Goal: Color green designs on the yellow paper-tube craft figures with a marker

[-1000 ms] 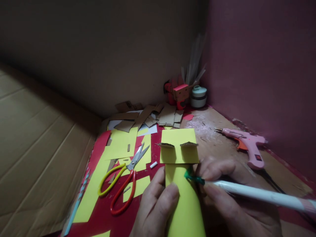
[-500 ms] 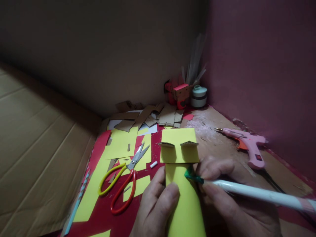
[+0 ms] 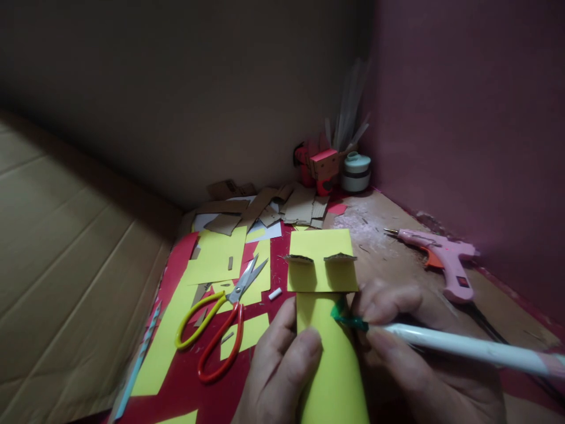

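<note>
A yellow paper tube (image 3: 334, 377) points away from me, topped by a yellow box-shaped head (image 3: 321, 244) with two small cardboard flaps standing out from it. My left hand (image 3: 282, 359) grips the tube from its left side, thumb on top. In my right hand (image 3: 410, 347) is a white-barrelled marker (image 3: 468, 347) with a green tip, pinched close to that tip. The tip touches the tube just below the head, where a small green mark (image 3: 338, 307) shows.
Scissors (image 3: 238, 291) lie open among yellow paper sheets (image 3: 216, 253) on the left. Cardboard scraps (image 3: 265, 206) are piled behind. A pink glue gun (image 3: 441, 253) lies right, a lidded pot (image 3: 355, 172) and a small red-and-brown box figure (image 3: 324, 166) at the back. A cardboard panel (image 3: 79, 265) rises left.
The tube with its head and the marker have shifted very slightly to the right. Both hands keep the same hold.
</note>
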Demonstrator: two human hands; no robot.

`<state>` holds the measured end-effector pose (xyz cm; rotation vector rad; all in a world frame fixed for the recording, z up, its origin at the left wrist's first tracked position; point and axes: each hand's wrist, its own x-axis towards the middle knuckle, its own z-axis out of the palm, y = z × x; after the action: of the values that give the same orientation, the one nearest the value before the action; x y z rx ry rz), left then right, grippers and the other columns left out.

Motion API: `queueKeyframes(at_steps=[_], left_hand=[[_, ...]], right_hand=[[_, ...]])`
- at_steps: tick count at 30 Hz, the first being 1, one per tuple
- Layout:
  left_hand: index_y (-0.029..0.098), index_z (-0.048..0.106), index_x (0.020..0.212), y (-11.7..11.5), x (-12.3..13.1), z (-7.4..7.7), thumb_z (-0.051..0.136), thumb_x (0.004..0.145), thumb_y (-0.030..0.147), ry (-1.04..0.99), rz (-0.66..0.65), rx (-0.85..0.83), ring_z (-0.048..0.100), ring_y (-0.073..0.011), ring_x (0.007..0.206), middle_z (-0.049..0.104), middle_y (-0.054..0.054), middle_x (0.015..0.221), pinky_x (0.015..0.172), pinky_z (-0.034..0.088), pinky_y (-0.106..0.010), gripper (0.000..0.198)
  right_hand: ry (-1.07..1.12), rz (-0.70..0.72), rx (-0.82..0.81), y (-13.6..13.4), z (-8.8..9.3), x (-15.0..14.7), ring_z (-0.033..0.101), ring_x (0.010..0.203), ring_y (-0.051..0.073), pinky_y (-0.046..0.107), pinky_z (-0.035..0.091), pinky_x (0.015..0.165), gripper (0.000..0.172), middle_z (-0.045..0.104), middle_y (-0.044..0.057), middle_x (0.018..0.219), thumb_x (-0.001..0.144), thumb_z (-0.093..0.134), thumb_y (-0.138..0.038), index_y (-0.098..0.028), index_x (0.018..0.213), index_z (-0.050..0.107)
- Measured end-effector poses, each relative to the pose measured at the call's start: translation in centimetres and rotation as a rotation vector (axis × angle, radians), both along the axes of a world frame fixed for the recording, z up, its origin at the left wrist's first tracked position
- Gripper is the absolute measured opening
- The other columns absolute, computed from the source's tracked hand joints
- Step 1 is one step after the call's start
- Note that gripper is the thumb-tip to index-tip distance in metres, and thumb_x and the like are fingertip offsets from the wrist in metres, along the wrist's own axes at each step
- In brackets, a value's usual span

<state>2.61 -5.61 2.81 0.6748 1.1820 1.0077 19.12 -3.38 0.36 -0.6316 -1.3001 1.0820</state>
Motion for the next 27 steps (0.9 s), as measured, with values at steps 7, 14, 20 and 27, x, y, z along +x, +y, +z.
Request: queueKeyframes(at_steps=[7, 14, 20, 27], left_hand=[[0.019, 0.066, 0.142, 0.0, 0.0, -0.2, 0.078, 0.082, 0.059, -0.015, -0.049, 0.005, 0.077, -0.0371, 0.105, 0.08, -0.016, 0.123, 0.081, 0.061, -0.04, 0.073], [0.02, 0.066, 0.14, 0.0, 0.1, -0.1, 0.078, 0.082, 0.06, 0.021, -0.033, -0.001, 0.075, -0.0376, 0.11, 0.08, -0.015, 0.125, 0.087, 0.06, -0.042, 0.072], [0.021, 0.065, 0.141, 0.0, 0.0, -0.1, 0.077, 0.082, 0.062, 0.064, -0.033, -0.027, 0.075, -0.0377, 0.113, 0.078, -0.016, 0.13, 0.091, 0.059, -0.044, 0.073], [0.019, 0.067, 0.139, 0.1, 0.1, 0.1, 0.078, 0.081, 0.062, -0.021, -0.07, 0.014, 0.075, -0.0386, 0.109, 0.08, -0.017, 0.123, 0.088, 0.06, -0.044, 0.073]], right_hand=[[0.008, -0.004, -0.013, 0.1, -0.2, -0.1, 0.067, 0.077, 0.018, 0.028, 0.06, 0.068, 0.016, 0.065, 0.001, 0.088, 0.102, 0.063, -0.018, -0.033, 0.1, 0.068], [0.029, -0.02, -0.051, 0.0, 0.1, -0.4, 0.065, 0.07, 0.016, 0.026, 0.056, 0.06, 0.011, 0.064, -0.001, 0.087, 0.103, 0.064, -0.024, -0.034, 0.099, 0.068], [-0.023, -0.072, -0.043, -0.2, 0.5, -0.6, 0.062, 0.068, 0.018, 0.029, 0.055, 0.06, 0.01, 0.064, 0.0, 0.083, 0.101, 0.066, -0.026, -0.033, 0.095, 0.067], [0.02, -0.103, -0.085, -0.5, 0.7, -0.9, 0.067, 0.07, 0.02, 0.03, 0.058, 0.058, 0.008, 0.067, 0.001, 0.083, 0.1, 0.069, -0.029, -0.035, 0.094, 0.069]])
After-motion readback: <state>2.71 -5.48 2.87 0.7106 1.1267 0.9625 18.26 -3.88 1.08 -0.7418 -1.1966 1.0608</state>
